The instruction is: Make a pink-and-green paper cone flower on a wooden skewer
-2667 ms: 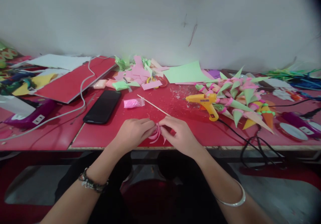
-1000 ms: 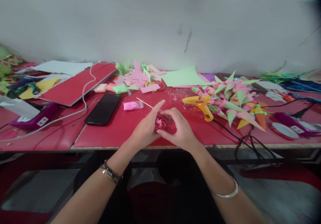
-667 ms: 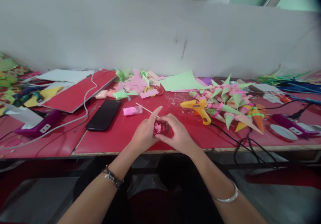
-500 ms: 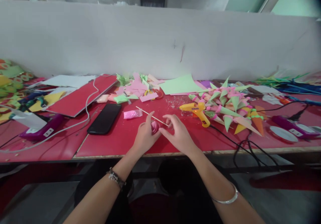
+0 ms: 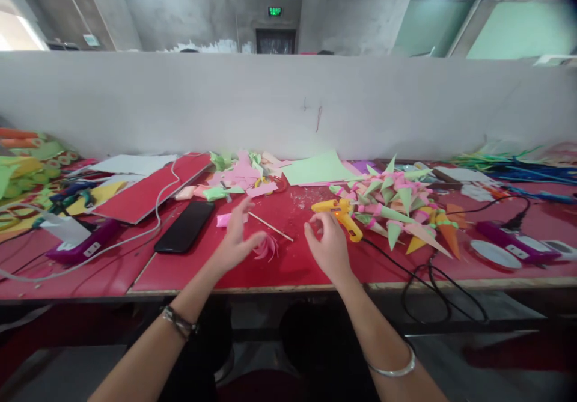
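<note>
Pink paper strips (image 5: 271, 246) — thin, curly, in a loose cluster.

black phone (image 5: 184, 228) — lying flat | red board (image 5: 146, 201) — white cable (image 5: 157, 210) across it | green exit sign (image 5: 274, 11) above dark doorway (image 5: 276, 41)

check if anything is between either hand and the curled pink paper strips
Nothing visible stands between the left hand and the curled pink paper strips, which lie right beside it. Between them and the right hand, only the tip of a thin pale stick reaches into the gap.
</note>
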Demonstrator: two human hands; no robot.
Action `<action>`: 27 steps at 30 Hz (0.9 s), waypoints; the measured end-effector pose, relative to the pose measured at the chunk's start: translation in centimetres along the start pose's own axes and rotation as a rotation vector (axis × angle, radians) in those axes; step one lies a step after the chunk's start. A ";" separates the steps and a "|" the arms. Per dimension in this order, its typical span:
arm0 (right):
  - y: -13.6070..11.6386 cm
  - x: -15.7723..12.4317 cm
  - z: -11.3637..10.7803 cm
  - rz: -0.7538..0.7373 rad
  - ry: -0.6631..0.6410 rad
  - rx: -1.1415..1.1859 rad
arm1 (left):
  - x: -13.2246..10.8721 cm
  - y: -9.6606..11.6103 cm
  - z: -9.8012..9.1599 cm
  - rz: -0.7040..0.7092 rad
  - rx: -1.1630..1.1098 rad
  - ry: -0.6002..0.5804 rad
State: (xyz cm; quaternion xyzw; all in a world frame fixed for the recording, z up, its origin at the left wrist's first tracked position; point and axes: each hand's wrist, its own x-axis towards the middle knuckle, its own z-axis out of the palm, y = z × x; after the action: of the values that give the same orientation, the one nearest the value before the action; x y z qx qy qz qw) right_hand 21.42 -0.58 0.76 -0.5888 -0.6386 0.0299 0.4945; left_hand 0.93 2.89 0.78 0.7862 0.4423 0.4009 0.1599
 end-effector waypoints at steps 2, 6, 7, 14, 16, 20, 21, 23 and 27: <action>0.2 0.1 -0.5 0.024 -0.046 -0.015 | 1.5 -1.7 -1.5 -0.071 0.083 0.170; 0.1 0.3 -1.1 0.051 -0.058 -0.028 | 5.0 -5.7 -4.0 -0.125 0.240 0.152; 0.1 0.4 -1.2 0.043 -0.046 -0.025 | 5.8 -6.5 -4.5 -0.125 0.274 0.134; -0.2 0.7 -1.7 0.016 0.019 -0.057 | 10.0 -9.6 -4.2 -0.105 0.560 -0.032; -0.2 0.7 -1.9 0.002 0.086 -0.040 | 10.6 -10.0 -3.5 -0.131 0.647 -0.070; -0.5 0.5 -1.8 -0.028 0.138 0.000 | 11.3 -10.4 -2.2 -0.220 0.793 -0.108; -0.6 0.4 -1.7 -0.029 0.129 0.004 | 11.4 -10.4 -2.0 -0.235 0.816 -0.112; -0.9 0.2 -1.3 -0.030 0.102 0.006 | 11.5 -10.5 -1.6 -0.251 0.844 -0.117; -1.3 0.0 -0.8 -0.032 0.065 0.013 | 11.5 -10.5 -1.3 -0.254 0.834 -0.103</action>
State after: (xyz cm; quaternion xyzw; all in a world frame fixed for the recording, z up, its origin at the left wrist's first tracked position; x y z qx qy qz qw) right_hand 21.02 -1.46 2.01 -0.5760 -0.6313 0.0067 0.5193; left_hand -2.70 18.08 0.81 0.7416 0.6511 0.1255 -0.1015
